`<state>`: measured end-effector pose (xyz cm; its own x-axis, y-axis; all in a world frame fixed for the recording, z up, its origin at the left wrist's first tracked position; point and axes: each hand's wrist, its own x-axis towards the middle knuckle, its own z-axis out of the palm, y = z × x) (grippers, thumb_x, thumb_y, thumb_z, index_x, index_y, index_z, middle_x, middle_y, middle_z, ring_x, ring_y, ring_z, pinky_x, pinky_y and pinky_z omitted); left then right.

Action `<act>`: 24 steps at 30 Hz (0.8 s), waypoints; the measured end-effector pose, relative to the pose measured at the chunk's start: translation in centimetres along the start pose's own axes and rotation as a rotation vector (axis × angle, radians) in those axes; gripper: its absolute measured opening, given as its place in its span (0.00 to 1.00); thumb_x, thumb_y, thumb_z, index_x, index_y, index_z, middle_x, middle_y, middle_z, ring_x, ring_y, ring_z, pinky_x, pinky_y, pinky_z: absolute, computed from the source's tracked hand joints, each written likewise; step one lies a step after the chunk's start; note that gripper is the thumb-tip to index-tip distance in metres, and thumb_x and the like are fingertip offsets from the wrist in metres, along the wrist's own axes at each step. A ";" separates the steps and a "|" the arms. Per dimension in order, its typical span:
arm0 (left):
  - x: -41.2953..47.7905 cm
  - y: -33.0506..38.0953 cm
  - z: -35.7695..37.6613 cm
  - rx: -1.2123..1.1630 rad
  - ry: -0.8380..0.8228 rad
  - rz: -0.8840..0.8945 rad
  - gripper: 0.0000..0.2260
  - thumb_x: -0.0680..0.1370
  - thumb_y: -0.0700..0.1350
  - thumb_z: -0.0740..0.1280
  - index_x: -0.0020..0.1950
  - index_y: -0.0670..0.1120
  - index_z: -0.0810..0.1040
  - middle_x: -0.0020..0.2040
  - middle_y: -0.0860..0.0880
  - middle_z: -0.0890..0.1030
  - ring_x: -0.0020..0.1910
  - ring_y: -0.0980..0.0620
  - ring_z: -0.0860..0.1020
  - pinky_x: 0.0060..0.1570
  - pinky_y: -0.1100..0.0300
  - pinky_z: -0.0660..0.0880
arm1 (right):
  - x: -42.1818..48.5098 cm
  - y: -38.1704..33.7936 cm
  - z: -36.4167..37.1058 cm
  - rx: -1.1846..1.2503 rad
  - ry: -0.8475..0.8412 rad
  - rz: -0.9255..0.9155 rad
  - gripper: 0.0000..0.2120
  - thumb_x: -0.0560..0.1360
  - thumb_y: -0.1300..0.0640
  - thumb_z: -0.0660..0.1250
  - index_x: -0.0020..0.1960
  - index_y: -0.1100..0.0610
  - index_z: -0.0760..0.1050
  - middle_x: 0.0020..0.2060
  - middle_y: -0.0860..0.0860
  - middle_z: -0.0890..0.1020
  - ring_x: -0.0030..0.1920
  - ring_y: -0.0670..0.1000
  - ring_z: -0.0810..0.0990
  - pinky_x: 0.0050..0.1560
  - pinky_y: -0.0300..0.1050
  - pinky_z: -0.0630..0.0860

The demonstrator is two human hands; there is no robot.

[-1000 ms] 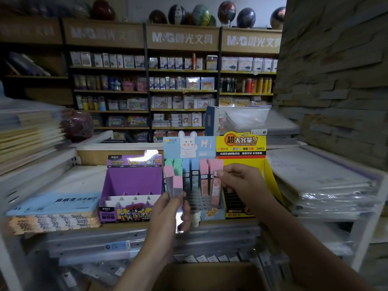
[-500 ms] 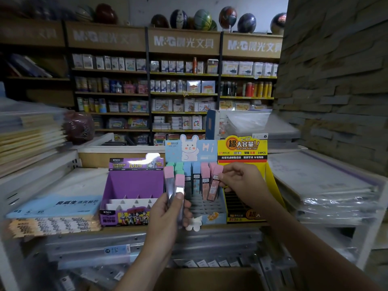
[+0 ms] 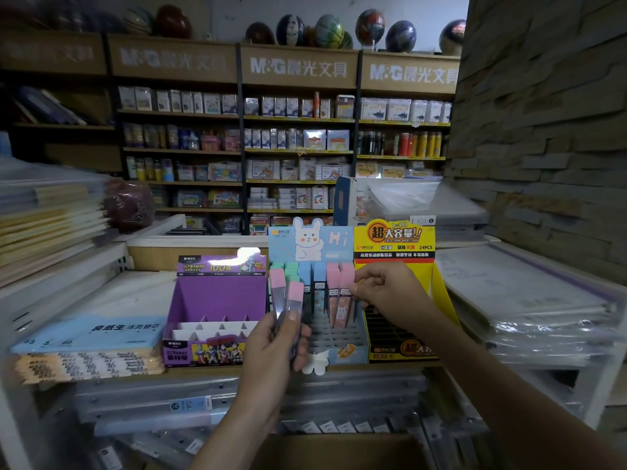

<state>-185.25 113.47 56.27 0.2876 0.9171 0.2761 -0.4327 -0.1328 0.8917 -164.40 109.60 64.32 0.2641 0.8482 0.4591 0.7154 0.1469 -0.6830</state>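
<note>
A blue display box (image 3: 339, 354) with a rabbit header stands on the shelf, holding upright slim tubes with green, blue and pink caps in its back rows. My left hand (image 3: 274, 347) grips two pink-capped clear tubes (image 3: 288, 300) upright in front of the box. My right hand (image 3: 386, 293) pinches the top of a pink-capped tube (image 3: 344, 296) that stands in the right of the box. The front slots of the box's grey grid are bare.
A purple display box (image 3: 217, 300) stands left of the blue one, a yellow display box (image 3: 437, 290) right of it. Stacked paper pads (image 3: 84, 347) lie at left, wrapped sheets (image 3: 529, 300) at right. A cardboard carton (image 3: 339, 452) sits below. Stocked shelves fill the background.
My right hand has stayed pinching the pink tube at the box's right, which has tilted and shifted slightly. My left hand keeps its two tubes. The view has dropped a little.
</note>
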 end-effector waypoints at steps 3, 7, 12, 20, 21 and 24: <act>-0.1 0.0 0.2 -0.014 -0.005 -0.013 0.11 0.81 0.49 0.67 0.50 0.41 0.80 0.38 0.45 0.81 0.28 0.53 0.71 0.28 0.60 0.71 | 0.2 0.0 0.3 0.020 -0.014 0.009 0.03 0.76 0.60 0.73 0.47 0.60 0.82 0.35 0.55 0.85 0.30 0.47 0.83 0.28 0.37 0.76; -0.2 0.2 0.3 -0.056 -0.021 -0.046 0.09 0.83 0.43 0.66 0.44 0.47 0.82 0.38 0.44 0.82 0.28 0.53 0.71 0.27 0.61 0.70 | 0.4 -0.1 0.9 0.015 -0.037 0.033 0.02 0.76 0.62 0.72 0.46 0.61 0.82 0.35 0.55 0.85 0.27 0.45 0.81 0.24 0.33 0.72; -0.1 0.4 0.5 -0.074 -0.025 -0.053 0.07 0.83 0.38 0.62 0.50 0.41 0.79 0.38 0.43 0.81 0.28 0.52 0.71 0.28 0.59 0.69 | 0.5 0.1 1.4 -0.010 -0.015 0.026 0.02 0.76 0.62 0.73 0.45 0.60 0.83 0.35 0.54 0.85 0.25 0.42 0.79 0.28 0.34 0.76; -0.4 0.2 1.0 -0.129 -0.087 -0.060 0.08 0.77 0.46 0.68 0.49 0.41 0.82 0.39 0.42 0.80 0.27 0.51 0.69 0.28 0.60 0.70 | 0.2 0.6 1.8 -0.023 0.033 -0.001 0.06 0.75 0.60 0.74 0.40 0.59 0.82 0.29 0.48 0.83 0.26 0.42 0.80 0.28 0.35 0.76; -0.5 0.4 1.0 -0.155 -0.095 -0.073 0.08 0.76 0.46 0.69 0.49 0.42 0.83 0.39 0.41 0.80 0.27 0.52 0.68 0.27 0.61 0.70 | 0.1 0.6 1.8 0.001 0.052 0.015 0.05 0.75 0.60 0.74 0.40 0.58 0.82 0.27 0.48 0.82 0.26 0.42 0.80 0.27 0.33 0.75; -0.3 0.5 1.0 -0.232 -0.090 -0.110 0.15 0.77 0.47 0.67 0.56 0.36 0.78 0.40 0.39 0.79 0.27 0.52 0.69 0.23 0.61 0.67 | -0.7 0.5 1.6 -0.014 0.151 -0.005 0.04 0.75 0.57 0.74 0.42 0.54 0.82 0.30 0.49 0.84 0.28 0.43 0.81 0.27 0.32 0.75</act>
<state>-184.67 112.77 57.04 0.4140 0.8828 0.2219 -0.5758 0.0651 0.8150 -165.25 109.87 62.69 0.3540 0.7614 0.5430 0.7258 0.1425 -0.6730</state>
